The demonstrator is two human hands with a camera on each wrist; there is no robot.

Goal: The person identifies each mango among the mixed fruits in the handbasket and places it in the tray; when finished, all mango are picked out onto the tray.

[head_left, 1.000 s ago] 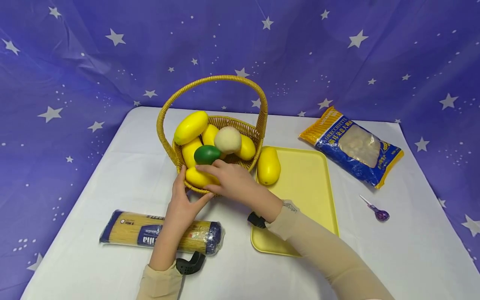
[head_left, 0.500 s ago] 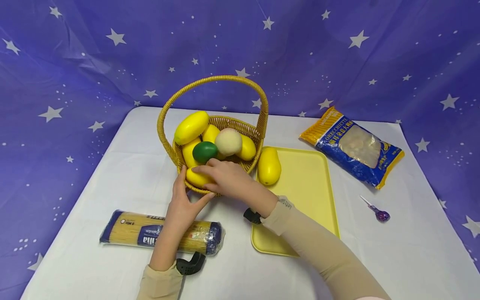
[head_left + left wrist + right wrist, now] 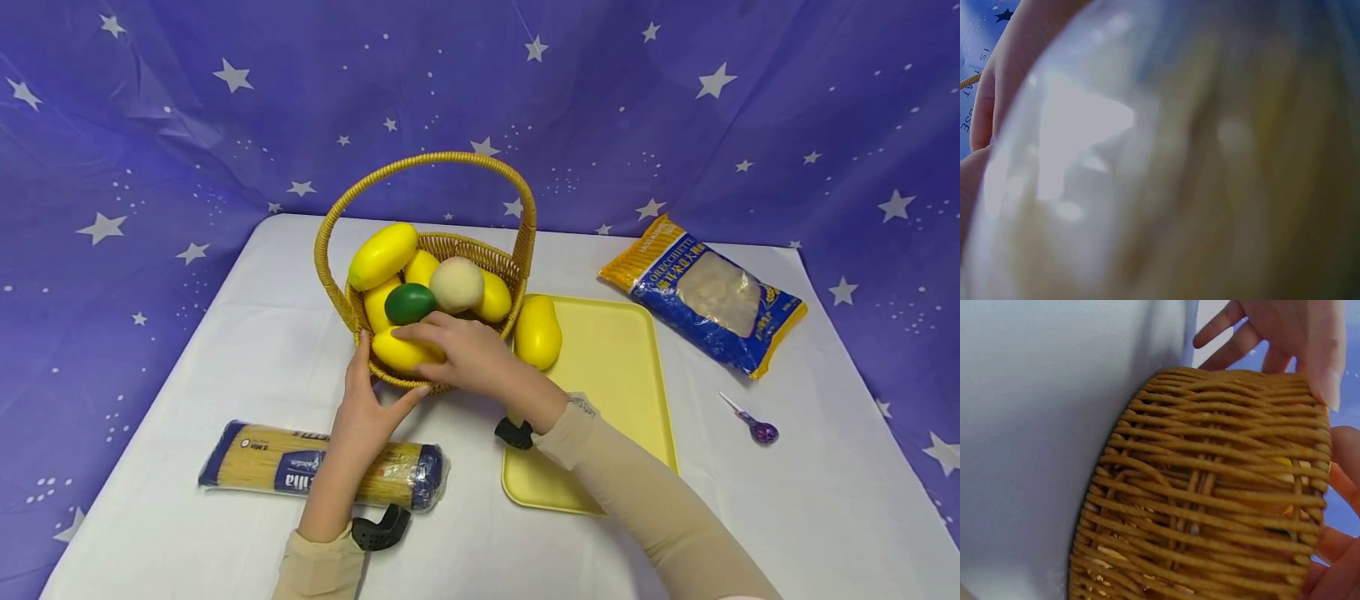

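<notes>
Wicker basket (image 3: 461,242) stands left of middle on the white-covered counter (image 3: 180,375), toward the far edge, its tall handle arching up. Right hand (image 3: 471,357) reaches inside: fingers curled over the right end of the near yellow fruit (image 3: 401,352), thumb on its near side, grasping it. That fruit lies within the basket, along the near rim. Left hand (image 3: 367,417) has fingers spread along the basket's outside at the near left, released rather than clenched; the right wrist view shows its thumb touching the rim.

Also in the basket: a dark green fruit (image 3: 409,304) just beyond the right fingertips; a pale round fruit (image 3: 457,284) beside it; further yellow fruits, one (image 3: 383,255) perched high at the left.

Right of the basket, a pale yellow tray (image 3: 611,375) with a lone yellow fruit (image 3: 537,332) at its far left. Blue-and-orange pasta bag (image 3: 705,292) near the counter's far right corner. Purple lollipop (image 3: 763,432) between tray and right edge. Spaghetti pack (image 3: 255,458) toward the near left corner, left forearm crossing above. Left wrist view mostly blurred by shiny wrap.
</notes>
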